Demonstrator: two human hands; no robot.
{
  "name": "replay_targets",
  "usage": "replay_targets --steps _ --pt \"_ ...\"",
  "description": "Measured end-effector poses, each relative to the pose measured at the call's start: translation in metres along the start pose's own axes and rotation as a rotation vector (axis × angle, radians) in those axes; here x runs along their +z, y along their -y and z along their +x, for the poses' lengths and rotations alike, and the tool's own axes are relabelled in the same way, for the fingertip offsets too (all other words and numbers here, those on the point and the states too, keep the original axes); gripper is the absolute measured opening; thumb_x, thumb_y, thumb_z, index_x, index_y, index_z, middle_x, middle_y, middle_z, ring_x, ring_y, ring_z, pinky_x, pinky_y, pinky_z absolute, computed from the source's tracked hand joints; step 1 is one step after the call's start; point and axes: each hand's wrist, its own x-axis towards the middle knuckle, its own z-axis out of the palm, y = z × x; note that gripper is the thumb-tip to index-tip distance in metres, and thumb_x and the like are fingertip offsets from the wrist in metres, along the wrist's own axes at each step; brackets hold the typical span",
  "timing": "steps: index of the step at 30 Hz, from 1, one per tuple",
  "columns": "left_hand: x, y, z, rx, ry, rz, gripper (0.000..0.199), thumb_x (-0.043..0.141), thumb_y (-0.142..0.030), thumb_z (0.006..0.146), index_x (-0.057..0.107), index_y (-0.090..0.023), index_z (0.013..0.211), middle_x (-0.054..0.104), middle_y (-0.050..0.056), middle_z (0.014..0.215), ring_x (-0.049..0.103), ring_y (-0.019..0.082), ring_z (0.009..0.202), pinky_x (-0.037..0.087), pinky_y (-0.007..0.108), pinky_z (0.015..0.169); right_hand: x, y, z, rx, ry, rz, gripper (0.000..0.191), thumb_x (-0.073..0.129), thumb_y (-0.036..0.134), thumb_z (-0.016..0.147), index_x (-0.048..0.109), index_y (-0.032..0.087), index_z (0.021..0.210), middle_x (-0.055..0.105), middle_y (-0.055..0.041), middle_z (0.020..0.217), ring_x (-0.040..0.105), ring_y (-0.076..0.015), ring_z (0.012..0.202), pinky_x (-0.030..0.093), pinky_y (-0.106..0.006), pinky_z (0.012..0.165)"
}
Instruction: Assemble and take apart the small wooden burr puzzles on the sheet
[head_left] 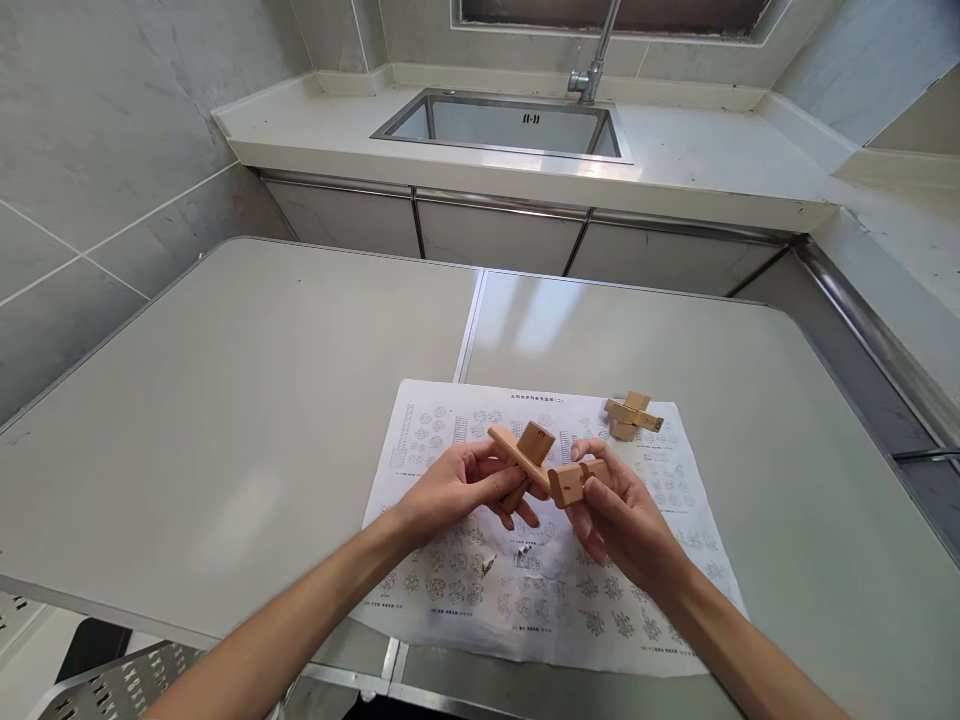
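Note:
My left hand [480,482] grips crossed wooden puzzle pieces [534,445], one a long flat bar and another a block set across it. Between the thumb and fingers of my right hand [615,500] is a notched wooden puzzle block [570,484]. Its near end sits close to the bar in my left hand; whether they touch I cannot tell. Both hands hover over a printed instruction sheet [525,640] covered with small line drawings. On the sheet's far right corner rests a crossed group of wooden pieces [632,415].
The sheet lies on a pale folding table [337,350] with a metal seam down its middle. Two small torn holes or scraps show on the paper. Behind the table is a counter with a sink [502,125] and a faucet [589,80]. A perforated metal seat [127,685] stands at the lower left.

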Motion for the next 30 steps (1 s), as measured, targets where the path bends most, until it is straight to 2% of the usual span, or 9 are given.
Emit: replay_targets --steps 7,15,19,25,30 --pt "-0.001 0.002 0.000 -0.007 -0.008 -0.026 0.040 0.072 -0.051 0.098 0.072 -0.015 0.115 0.076 0.010 0.085 0.077 0.023 0.080 0.055 0.027 0.066 0.003 0.002 -0.003 -0.001 0.066 -0.021 0.040 0.074 0.057 0.096 0.050 0.028 0.109 0.066 0.0065 0.055 0.052 -0.0109 0.036 0.036 -0.019 0.038" --pt "0.001 0.000 0.000 -0.010 0.011 -0.053 0.038 0.073 -0.051 0.097 0.072 -0.016 0.110 0.077 0.010 0.085 0.074 0.020 0.073 0.056 0.028 0.065 0.001 -0.005 -0.005 -0.065 0.123 -0.105 0.028 0.067 0.050 0.104 0.055 0.027 0.114 0.074 0.0017 0.070 0.062 -0.0123 0.044 0.040 -0.021 0.045" --pt "0.003 0.000 0.000 -0.014 0.011 -0.054 0.038 0.075 -0.050 0.095 0.071 -0.015 0.108 0.077 0.010 0.087 0.073 0.019 0.073 0.057 0.029 0.065 0.002 -0.006 -0.004 -0.085 0.112 -0.104 0.030 0.070 0.052 0.101 0.058 0.026 0.108 0.072 0.0020 0.068 0.061 -0.0127 0.044 0.041 -0.023 0.045" --pt "0.002 0.002 0.000 -0.011 0.034 -0.016 0.038 0.072 -0.050 0.098 0.070 -0.014 0.110 0.077 0.012 0.091 0.075 0.022 0.083 0.057 0.030 0.068 0.002 -0.008 -0.002 -0.103 0.079 -0.098 0.029 0.070 0.052 0.101 0.061 0.026 0.110 0.072 0.0011 0.070 0.056 -0.0119 0.047 0.042 -0.023 0.047" --pt "0.000 0.000 -0.001 -0.022 0.018 0.013 0.032 0.075 -0.045 0.097 0.074 -0.015 0.105 0.074 0.009 0.092 0.073 0.020 0.085 0.057 0.028 0.071 0.003 -0.007 -0.002 -0.120 0.028 -0.095 0.028 0.074 0.050 0.099 0.062 0.027 0.108 0.069 0.0024 0.068 0.054 -0.0118 0.049 0.042 -0.023 0.048"
